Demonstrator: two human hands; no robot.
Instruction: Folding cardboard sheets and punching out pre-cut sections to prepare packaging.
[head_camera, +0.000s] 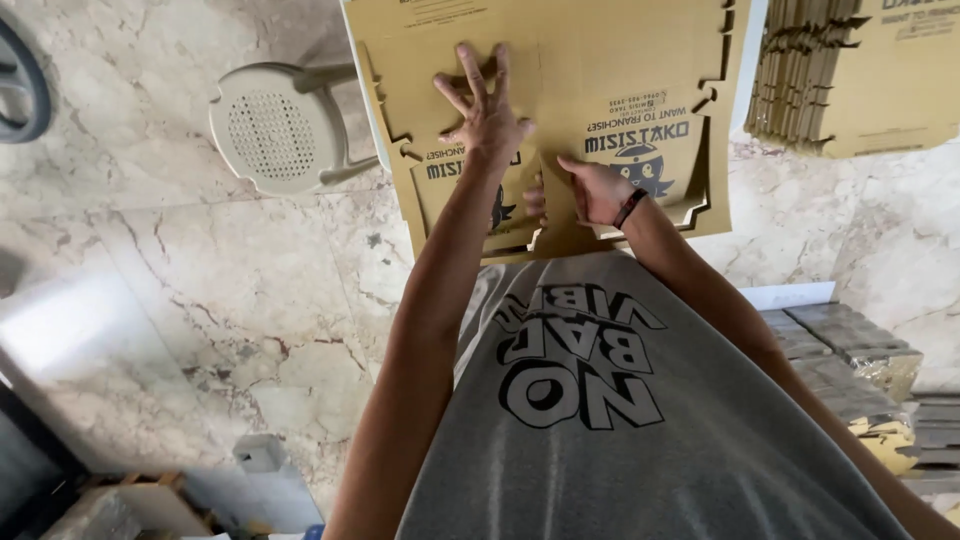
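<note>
Left hand (487, 112) splayed flat on die-cut cardboard box blank (560, 60), right hand (595, 190) pinching its near flap; blank likely light, stiff, creasable, best held at edges.

Veined marble floor (200, 290), pale plastic stool (275, 130), stacked cardboard (850, 75)

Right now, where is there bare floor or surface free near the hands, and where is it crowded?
Free: marble floor between the plastic stool and the person's left arm. Crowded: the cardboard sheet fills the surface under the left hand and right hand; the cardboard stack and grey trays take the right.
</note>
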